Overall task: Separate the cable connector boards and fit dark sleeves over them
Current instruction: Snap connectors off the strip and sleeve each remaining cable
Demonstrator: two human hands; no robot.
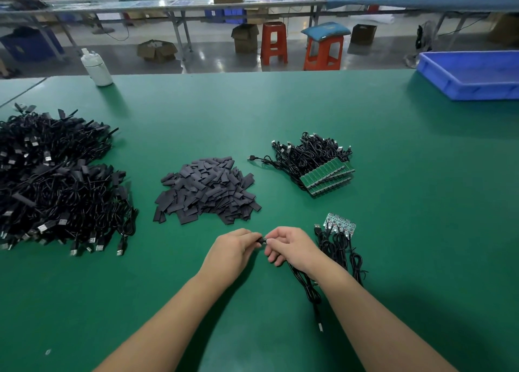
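Note:
My left hand (233,249) pinches a dark sleeve (261,241) between its fingertips. Facing it, my right hand (289,246) pinches the board end of a black cable (307,287), which trails back under my right wrist. The board itself is hidden by the fingers. A pile of loose dark sleeves (207,190) lies just beyond my hands. To the right of my right hand lies a short strip of joined boards with cables (338,227). Farther back sits a stack of green board strips with cables (323,173).
A big heap of sleeved black cables (56,186) fills the left of the green table (421,231). A white bottle (97,67) stands at the far left edge, a blue tray (471,75) at the far right. Red stools and benches stand beyond.

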